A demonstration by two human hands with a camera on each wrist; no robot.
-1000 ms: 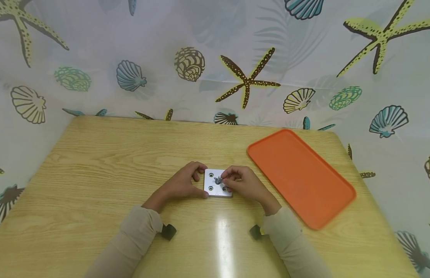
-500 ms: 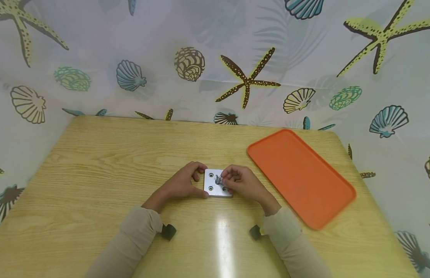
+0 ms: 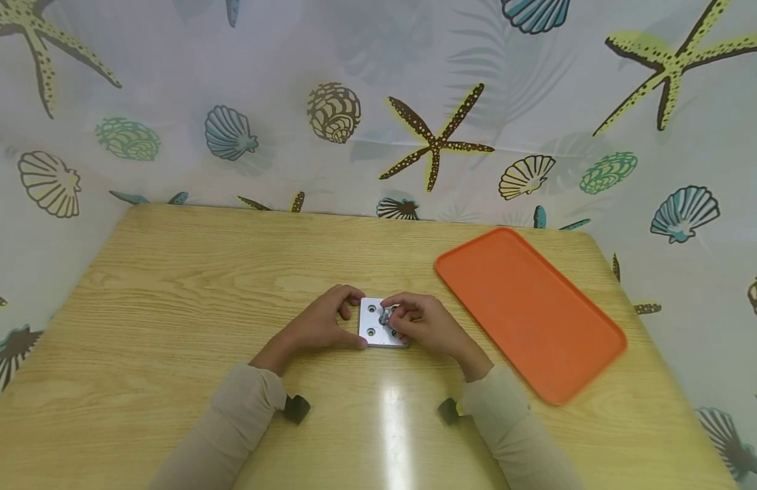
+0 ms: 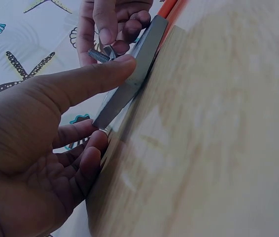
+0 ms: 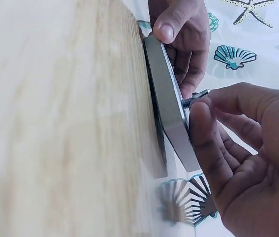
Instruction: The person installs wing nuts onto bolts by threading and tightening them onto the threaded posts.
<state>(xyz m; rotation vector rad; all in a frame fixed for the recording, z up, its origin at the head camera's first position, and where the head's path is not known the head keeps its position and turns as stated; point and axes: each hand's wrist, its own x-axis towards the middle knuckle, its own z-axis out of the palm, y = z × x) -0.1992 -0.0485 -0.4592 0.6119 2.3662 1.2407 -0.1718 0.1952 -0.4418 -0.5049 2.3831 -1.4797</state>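
A square silver metal plate with recessed holes lies flat on the wooden table. Near its middle stands a small metal wing fastener, whose threaded shaft shows in both wrist views. My left hand holds the plate by its left side, thumb at the near corner and fingertips at the far one. My right hand bends over the plate's right half. In the right wrist view, the right thumb and index finger pinch the fastener close above the plate. The right fingers hide part of the plate's holes.
An orange tray lies at an angle on the table, right of my right hand. Patterned cloth with shells and starfish hangs behind the table. A small black block sits at each cuff.
My right index finger has shifted left and reaches over the wing fastener, which looks slightly turned. The left hand and the plate stay in place.
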